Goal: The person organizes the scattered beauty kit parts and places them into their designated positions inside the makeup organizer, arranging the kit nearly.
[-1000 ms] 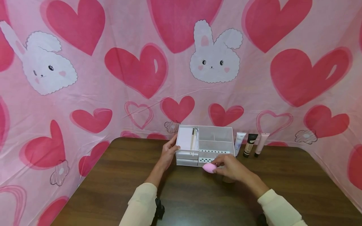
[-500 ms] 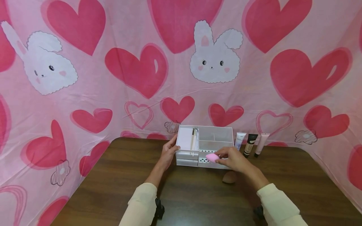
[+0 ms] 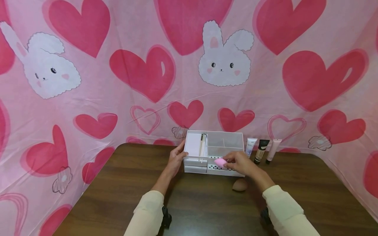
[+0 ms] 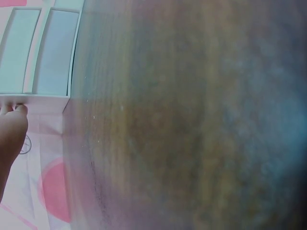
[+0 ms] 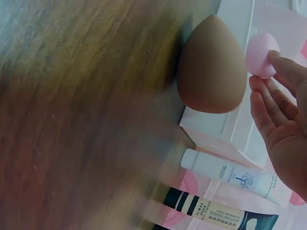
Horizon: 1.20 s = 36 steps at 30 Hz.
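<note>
A white makeup organizer [image 3: 225, 152] stands at the back of the table, with two small drawers [image 3: 195, 166] at its front left. My left hand [image 3: 175, 159] holds its left side, the thumb over the edge; in the left wrist view the fingertips meet the side panel. My right hand [image 3: 240, 163] pinches a pink makeup sponge [image 3: 220, 162] between thumb and fingers, over the dotted front compartment. It appears tilted, pointed end leftward. A brown, egg-shaped makeup sponge [image 3: 240, 185] lies on the table below my right hand; it looms large in the right wrist view.
Makeup brushes [image 3: 202, 145] stand in the organizer's left section. To its right are a white tube [image 3: 250, 146], a black-and-beige tube [image 3: 261, 151] and a pink tube [image 3: 273, 150]. A heart-patterned cloth [image 3: 189, 78] hangs behind the wooden table [image 3: 118, 196].
My right hand has lifted the pink sponge from in front of the organizer and brought it back over the front compartment. The brown sponge has come into view. My left hand stays put.
</note>
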Motion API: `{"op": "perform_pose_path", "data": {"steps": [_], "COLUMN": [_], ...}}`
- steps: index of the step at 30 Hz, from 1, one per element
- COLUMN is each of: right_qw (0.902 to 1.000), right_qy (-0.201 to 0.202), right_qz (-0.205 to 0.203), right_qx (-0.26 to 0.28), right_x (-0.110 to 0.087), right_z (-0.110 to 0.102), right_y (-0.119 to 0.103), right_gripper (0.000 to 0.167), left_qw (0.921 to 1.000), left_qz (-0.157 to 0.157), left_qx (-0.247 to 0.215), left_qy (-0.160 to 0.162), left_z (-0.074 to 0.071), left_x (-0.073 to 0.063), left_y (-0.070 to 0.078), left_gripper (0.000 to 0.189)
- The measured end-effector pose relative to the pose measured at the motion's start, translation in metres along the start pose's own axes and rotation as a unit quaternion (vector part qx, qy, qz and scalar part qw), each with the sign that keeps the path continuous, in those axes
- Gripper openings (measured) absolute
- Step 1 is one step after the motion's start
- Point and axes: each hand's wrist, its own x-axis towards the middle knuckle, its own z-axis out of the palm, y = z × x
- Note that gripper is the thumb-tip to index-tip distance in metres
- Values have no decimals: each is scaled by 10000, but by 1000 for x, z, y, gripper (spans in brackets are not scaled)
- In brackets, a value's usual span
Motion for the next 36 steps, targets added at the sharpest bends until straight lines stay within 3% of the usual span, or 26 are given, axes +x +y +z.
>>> {"op": "perform_pose_path", "data": {"steps": [7,16,36], "right_qw": [9998,9984,9972], "right_qy": [-69,-339,-606], "right_qz": [-73,393,397], "right_qx": [152,210,185], "right_x": [5,10,8], "right_z": [11,22,22], "right_y": [1,3,-4], "right_gripper": [25,29,32], "left_qw": [10000,10000,10000], "left_qz": [1,-59,-12], "left_qx": [10,-78,-48], "left_qy": [-5,11,6], "left_z": [-1,0,2], "left_x": [1,1,-2], "left_y": [-1,1,3], "left_gripper": [69,70,70]}}
